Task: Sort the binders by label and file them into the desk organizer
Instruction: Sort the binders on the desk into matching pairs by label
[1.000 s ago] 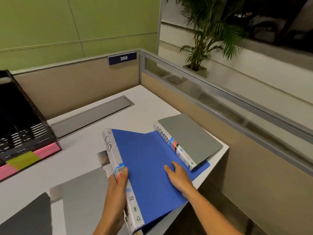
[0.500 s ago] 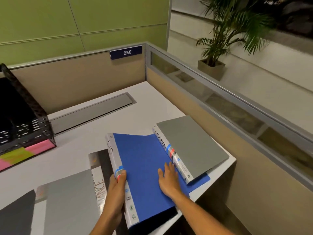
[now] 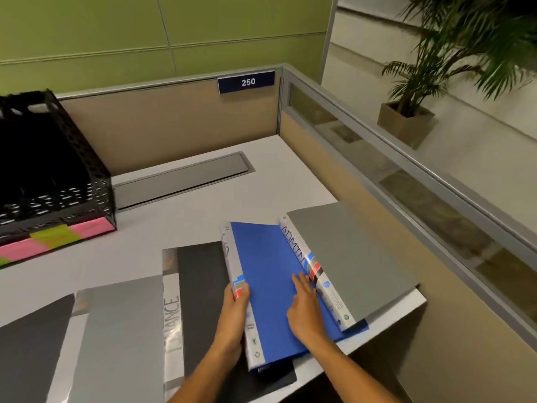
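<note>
The small dark blue sign (image 3: 246, 82) on the tan desk wall is showing "250". The flat grey binder's white spine (image 3: 302, 251) is showing "ADMIN". Another grey binder's shiny spine (image 3: 173, 315) is showing letters ending in "ANCE".

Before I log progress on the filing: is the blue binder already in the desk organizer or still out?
Out. The blue binder lies flat on the desk under both hands, apart from the black desk organizer at the left.

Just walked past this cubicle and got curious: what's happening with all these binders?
A person is sorting binders on a white desk. The left hand grips the spine of a blue binder, while the right hand rests flat on its cover. A grey binder marked ADMIN overlaps its right edge, and more binders lie to the left, one reading FINANCE. The black desk organizer stands at the far left.
</note>
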The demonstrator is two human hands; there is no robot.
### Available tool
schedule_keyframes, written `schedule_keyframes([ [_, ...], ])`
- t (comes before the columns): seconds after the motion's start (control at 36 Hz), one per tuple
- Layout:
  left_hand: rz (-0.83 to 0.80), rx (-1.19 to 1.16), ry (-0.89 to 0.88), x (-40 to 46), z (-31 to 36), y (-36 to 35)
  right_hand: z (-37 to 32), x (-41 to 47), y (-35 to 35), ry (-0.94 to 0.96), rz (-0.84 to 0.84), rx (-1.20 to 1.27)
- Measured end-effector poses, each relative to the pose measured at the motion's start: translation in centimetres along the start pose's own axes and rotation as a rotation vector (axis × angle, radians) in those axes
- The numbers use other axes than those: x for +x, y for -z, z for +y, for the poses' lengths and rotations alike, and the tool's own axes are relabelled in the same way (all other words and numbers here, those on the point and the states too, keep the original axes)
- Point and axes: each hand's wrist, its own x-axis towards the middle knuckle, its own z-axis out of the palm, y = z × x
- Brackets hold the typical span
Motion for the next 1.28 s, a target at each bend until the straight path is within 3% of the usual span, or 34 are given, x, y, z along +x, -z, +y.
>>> schedule_keyframes([
  [0.31, 0.065, -0.149, 0.171, 0.6, 0.7, -2.3, -0.2, 0.0, 1.0, 0.023, 0.037, 0.146],
  [0.44, -0.057, -0.163, 0.286, 0.4, 1.5, -2.2, 0.1, -0.2, 1.3, 0.039, 0.038, 0.187],
  [0.58, -0.052, -0.167, 0.246, 0.3, 2.1, -1.5, 0.2, -0.3, 1.7, 0.064, 0.047, 0.205],
  [0.94, 0.18, 0.022, 0.086, -2.0, 2.9, 3.8, 0.3, 0.3, 0.4, 0.083, -0.045, 0.151],
  [1.28, 0.013, 0.07, 0.06, -3.7, 2.4, 7.6, -1.3, 0.2, -1.8, 0.056, -0.076, 0.04],
])
